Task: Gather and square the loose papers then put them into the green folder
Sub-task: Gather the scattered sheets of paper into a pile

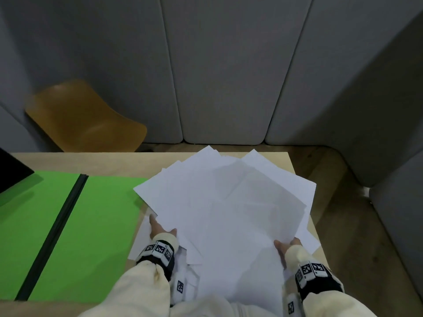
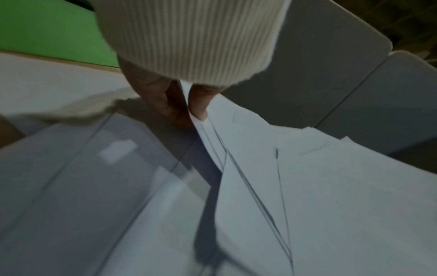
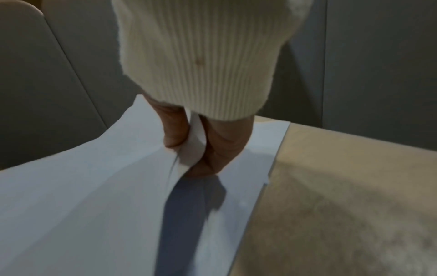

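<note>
A loose fan of white papers point(image 1: 229, 202) is lifted off the right half of the table, its sheets skewed at different angles. My left hand point(image 1: 160, 228) pinches the fan's left edge between thumb and fingers; the left wrist view shows the left hand point(image 2: 187, 108) with the papers point(image 2: 307, 186) clamped in it. My right hand point(image 1: 286, 245) pinches the near right edge, seen in the right wrist view as the right hand point(image 3: 191, 147) curling the papers point(image 3: 94, 196). More sheets point(image 1: 142, 239) lie flat underneath. The green folder point(image 1: 75, 225) lies open on the left, its black spine point(image 1: 57, 220) running diagonally.
The wooden table point(image 1: 91, 161) ends just past the papers at the right edge point(image 1: 315, 227). An orange chair point(image 1: 84, 117) stands behind the table at left. Grey padded panels point(image 1: 229, 76) wall the back and right. A black object point(image 1: 11, 170) overlaps the folder's far left corner.
</note>
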